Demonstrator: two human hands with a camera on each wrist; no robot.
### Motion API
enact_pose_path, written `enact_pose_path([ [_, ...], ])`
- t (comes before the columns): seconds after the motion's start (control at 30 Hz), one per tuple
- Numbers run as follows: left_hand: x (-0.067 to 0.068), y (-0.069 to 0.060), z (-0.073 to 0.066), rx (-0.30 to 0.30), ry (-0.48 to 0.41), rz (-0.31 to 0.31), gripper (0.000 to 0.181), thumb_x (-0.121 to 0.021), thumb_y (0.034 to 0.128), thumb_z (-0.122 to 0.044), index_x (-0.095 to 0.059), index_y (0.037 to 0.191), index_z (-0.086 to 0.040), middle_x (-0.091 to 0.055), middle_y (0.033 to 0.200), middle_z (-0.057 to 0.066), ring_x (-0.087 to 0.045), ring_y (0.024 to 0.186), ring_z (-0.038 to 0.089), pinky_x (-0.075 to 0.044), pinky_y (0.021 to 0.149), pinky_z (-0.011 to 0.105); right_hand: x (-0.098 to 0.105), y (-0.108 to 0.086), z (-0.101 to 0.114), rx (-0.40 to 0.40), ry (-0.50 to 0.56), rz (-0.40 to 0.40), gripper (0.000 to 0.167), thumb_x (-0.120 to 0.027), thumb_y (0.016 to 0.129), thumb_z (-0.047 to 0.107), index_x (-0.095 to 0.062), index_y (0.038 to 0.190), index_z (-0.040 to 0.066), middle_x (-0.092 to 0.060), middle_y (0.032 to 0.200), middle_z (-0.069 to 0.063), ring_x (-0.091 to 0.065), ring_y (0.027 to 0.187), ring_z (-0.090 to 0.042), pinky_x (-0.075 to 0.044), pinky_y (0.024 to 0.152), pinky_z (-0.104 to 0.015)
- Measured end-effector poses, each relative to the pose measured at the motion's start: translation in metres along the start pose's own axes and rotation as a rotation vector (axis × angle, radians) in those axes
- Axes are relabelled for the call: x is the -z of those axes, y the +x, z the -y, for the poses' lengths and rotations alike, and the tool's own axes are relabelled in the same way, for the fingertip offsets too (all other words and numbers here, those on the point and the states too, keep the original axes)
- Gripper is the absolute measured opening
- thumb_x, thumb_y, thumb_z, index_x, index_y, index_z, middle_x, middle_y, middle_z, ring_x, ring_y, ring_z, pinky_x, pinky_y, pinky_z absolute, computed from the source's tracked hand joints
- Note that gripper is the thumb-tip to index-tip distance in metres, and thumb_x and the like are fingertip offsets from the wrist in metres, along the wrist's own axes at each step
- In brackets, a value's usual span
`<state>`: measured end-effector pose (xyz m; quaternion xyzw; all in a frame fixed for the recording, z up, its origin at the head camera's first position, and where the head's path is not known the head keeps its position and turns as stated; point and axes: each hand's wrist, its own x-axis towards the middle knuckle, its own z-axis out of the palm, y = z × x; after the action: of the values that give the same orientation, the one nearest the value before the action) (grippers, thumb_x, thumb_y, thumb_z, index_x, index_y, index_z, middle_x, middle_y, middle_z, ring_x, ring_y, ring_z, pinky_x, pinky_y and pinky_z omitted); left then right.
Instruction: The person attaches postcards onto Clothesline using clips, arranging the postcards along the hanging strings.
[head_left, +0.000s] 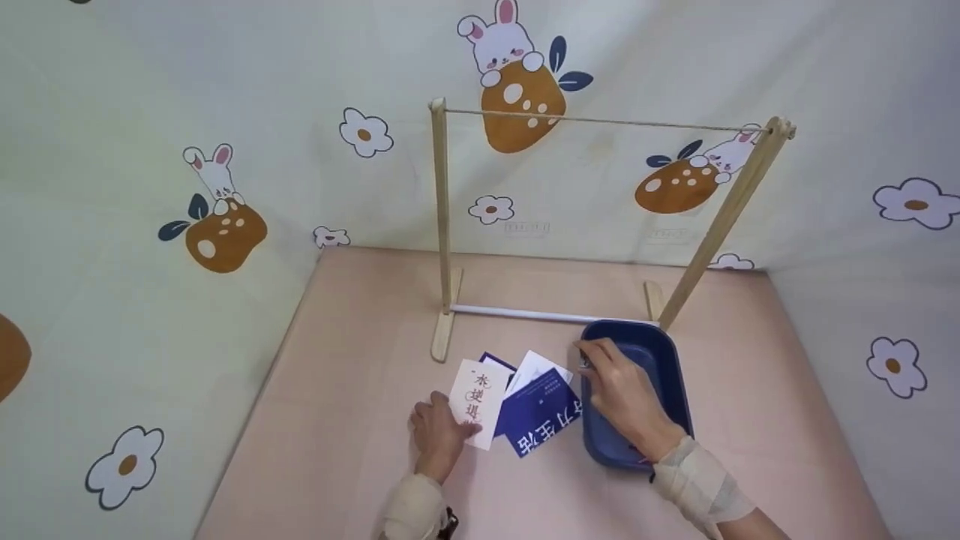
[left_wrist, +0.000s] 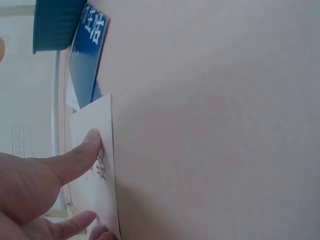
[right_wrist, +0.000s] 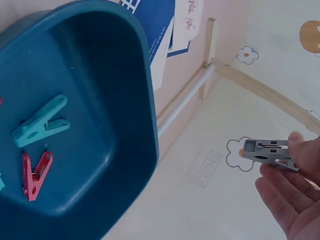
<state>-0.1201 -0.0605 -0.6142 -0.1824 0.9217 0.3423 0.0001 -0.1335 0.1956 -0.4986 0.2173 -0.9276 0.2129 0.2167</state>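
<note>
Indoor setting, a small booth-like enclosure; the kind of building around it cannot be determined. Three pale walls [head_left: 270, 82] printed with a repeating nursery-style pattern (rabbits [head_left: 499, 52] clasping orange-brown fruit [head_left: 229, 244], with white flowers [head_left: 892, 367] between) border a flat pink surface [head_left: 337, 420] on the left, back and right. A slender wooden frame [head_left: 441, 210] stands near the back wall.
</note>
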Motion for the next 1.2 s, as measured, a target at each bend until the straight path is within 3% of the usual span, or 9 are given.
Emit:
enact_pose_path([
  [0.17,0.008,0.008,0.007,0.032,-0.093,0.056,0.050,-0.091,0.0654,-0.010,-0.060,0.101,0.006,-0.062,0.091,0.017,-0.057,0.085,0.029,-0.048,0.078,0.042,-0.004,-0.002,0.001,-0.031,-0.004,0.017,0.041,-0.075,0.081,-0.010,-0.064,0.119,0.002,-0.065,0.107,-0.010,-0.072,0.091,-0.022,-0.062,0.076,-0.030],
  [0.33,0.016,0.011,0.017,0.095,-0.270,0.157,0.038,-0.083,0.0757,-0.006,-0.063,0.104,0.007,-0.068,0.097,0.018,-0.063,0.083,0.025,-0.054,0.071,0.034,-0.009,-0.006,-0.002,-0.025,-0.013,0.039,0.039,-0.075,0.082,-0.008,-0.064,0.118,0.002,-0.065,0.106,-0.010,-0.071,0.093,-0.023,-0.062,0.077,-0.033],
  [0.5,0.025,0.014,0.022,0.101,-0.416,0.219,0.032,-0.081,0.0786,-0.005,-0.065,0.102,0.010,-0.070,0.093,0.019,-0.065,0.079,0.021,-0.054,0.067,0.028,-0.010,-0.005,-0.004,-0.017,-0.018,0.038,0.039,-0.076,0.081,-0.008,-0.064,0.117,0.002,-0.065,0.106,-0.009,-0.072,0.093,-0.023,-0.062,0.077,-0.032],
  [0.8,0.039,0.019,0.029,0.146,-0.463,0.357,0.030,-0.081,0.0823,-0.012,-0.067,0.100,0.007,-0.070,0.085,0.012,-0.060,0.063,0.015,-0.053,0.052,0.025,-0.006,0.002,-0.007,0.053,-0.060,-0.001,0.040,-0.080,0.076,-0.010,-0.066,0.111,0.004,-0.065,0.097,-0.008,-0.071,0.083,-0.022,-0.062,0.070,-0.030],
  [0.97,0.042,0.022,0.029,0.120,-0.475,0.341,0.025,-0.080,0.0827,-0.012,-0.066,0.097,0.004,-0.072,0.086,0.011,-0.062,0.065,0.015,-0.056,0.055,0.027,-0.002,0.010,-0.007,0.097,-0.082,-0.015,0.038,-0.082,0.074,-0.009,-0.067,0.105,0.005,-0.066,0.092,-0.007,-0.068,0.076,-0.021,-0.060,0.065,-0.030],
  [1.2,0.050,0.033,0.014,0.091,-0.601,0.287,0.022,-0.080,0.0817,-0.008,-0.063,0.089,0.002,-0.069,0.073,0.002,-0.059,0.060,0.012,-0.051,0.052,0.025,0.012,0.031,-0.005,0.136,-0.051,-0.022,0.033,-0.081,0.075,-0.008,-0.068,0.103,0.004,-0.068,0.089,-0.007,-0.068,0.077,-0.021,-0.060,0.066,-0.030],
])
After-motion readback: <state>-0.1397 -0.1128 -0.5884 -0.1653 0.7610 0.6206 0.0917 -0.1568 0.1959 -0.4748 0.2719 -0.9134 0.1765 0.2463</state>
